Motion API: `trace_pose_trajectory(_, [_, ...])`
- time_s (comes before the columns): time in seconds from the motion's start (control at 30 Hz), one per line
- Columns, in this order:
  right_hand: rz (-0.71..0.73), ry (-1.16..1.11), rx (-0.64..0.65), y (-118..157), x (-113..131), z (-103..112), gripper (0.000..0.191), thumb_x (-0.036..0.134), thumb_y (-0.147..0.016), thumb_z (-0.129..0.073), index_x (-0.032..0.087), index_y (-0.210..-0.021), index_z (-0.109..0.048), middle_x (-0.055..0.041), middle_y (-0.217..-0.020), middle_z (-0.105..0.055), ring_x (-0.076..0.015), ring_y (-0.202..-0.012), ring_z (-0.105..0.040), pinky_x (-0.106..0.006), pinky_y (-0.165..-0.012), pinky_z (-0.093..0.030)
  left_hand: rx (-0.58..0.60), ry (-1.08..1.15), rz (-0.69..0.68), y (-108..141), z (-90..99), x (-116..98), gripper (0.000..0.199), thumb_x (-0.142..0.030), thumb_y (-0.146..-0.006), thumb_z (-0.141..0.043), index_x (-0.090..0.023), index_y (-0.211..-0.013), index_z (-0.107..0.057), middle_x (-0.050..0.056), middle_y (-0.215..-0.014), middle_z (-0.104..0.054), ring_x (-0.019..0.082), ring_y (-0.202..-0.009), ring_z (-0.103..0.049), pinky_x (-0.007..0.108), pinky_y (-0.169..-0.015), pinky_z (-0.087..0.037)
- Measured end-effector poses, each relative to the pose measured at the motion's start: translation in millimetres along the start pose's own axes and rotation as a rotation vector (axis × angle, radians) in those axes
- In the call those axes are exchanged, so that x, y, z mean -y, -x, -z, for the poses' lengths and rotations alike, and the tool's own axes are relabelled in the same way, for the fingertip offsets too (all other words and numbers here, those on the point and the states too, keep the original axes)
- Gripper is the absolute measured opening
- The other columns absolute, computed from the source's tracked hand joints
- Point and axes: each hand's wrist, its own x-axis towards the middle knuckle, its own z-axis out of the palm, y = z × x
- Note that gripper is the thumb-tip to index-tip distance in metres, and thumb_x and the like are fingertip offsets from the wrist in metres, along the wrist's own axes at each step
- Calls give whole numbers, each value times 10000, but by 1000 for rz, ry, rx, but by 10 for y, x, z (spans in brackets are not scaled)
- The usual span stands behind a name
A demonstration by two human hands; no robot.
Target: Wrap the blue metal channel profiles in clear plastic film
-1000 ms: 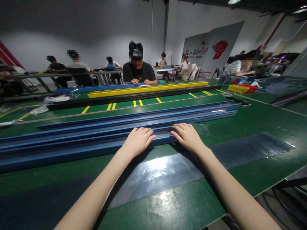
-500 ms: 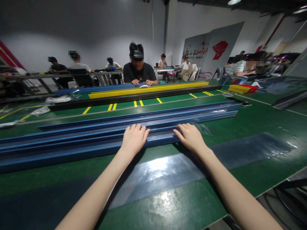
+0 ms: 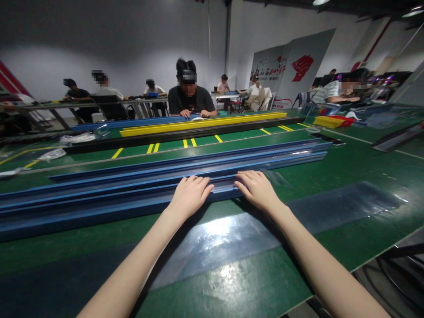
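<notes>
A long blue channel strip (image 3: 99, 212) lies across the green table in front of me. My left hand (image 3: 190, 194) grips it near its right part, with fingers over the far side and the thumb pointing right. My right hand (image 3: 256, 187) holds the strip's right end, fingers curled over it and thumb toward the left hand. Between the thumbs, a shiny clear piece (image 3: 225, 184) shows in the groove. Just beyond lie more blue strips (image 3: 294, 157), side by side. My fingertips are partly hidden behind the strip.
A clear plastic sheet strip (image 3: 225, 240) lies flat between me and the channel. Thin film (image 3: 278, 178) sits right of my right hand. Farther off are a yellow strip (image 3: 205, 124), a black strip (image 3: 99, 143) and a yellow-red tray (image 3: 333, 121). A co-worker (image 3: 190, 95) sits opposite.
My left hand has slid a little right along the strip, and my right hand has shifted slightly left. The hands are closer together. The view has shifted a little.
</notes>
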Motion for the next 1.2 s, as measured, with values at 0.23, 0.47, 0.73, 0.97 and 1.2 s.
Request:
trace_pose_trajectory(0.23, [-166, 130, 19, 8, -87, 21, 396, 385, -906, -271, 164, -903, -600, -80, -908, -649, -195, -897, -531, -308, -774, -299, 13, -151, 220, 4, 136, 91, 409, -350, -905, -254, -161, -855, -613, 100, -833, -672, 253, -851, -574, 342, -681, -383])
trace_pose_trajectory(0.47, [-92, 120, 25, 11, 23, -33, 425, 406, -901, -271, 148, -971, -601, -103, -1046, -622, -212, -953, -502, -327, -799, -314, -11, -95, 123, 7, 82, 70, 387, -322, -904, -263, -152, -937, -609, 102, -961, -646, 246, -914, -554, 357, -734, -403])
trace_pose_trajectory(0.73, [47, -29, 17, 14, 93, -94, 433, 411, -896, -286, 153, -1107, -564, -91, -1194, -558, -212, -1053, -459, -343, -858, -344, 44, 61, -124, 25, -68, -32, 386, -378, -902, -308, -233, -1223, -466, 40, -1308, -468, 205, -1171, -422, 365, -903, -358])
trace_pose_trajectory(0.97, [29, -47, 19, 1, 75, -10, 386, 386, -902, -291, 174, -1050, -579, -67, -1146, -589, -190, -1031, -486, -326, -849, -327, 55, 58, -90, 13, -1, -11, 404, -430, -899, -290, -206, -1134, -531, 40, -1210, -554, 200, -1096, -469, 334, -875, -356])
trace_pose_trajectory(1.2, [-240, -33, -192, 4, -100, 145, 275, 310, -865, -373, 181, -912, -610, -67, -959, -646, -197, -909, -539, -301, -775, -344, 4, -9, -122, 20, -29, -65, 423, -465, -864, -367, -163, -1114, -528, 92, -1186, -545, 221, -1073, -472, 339, -859, -354])
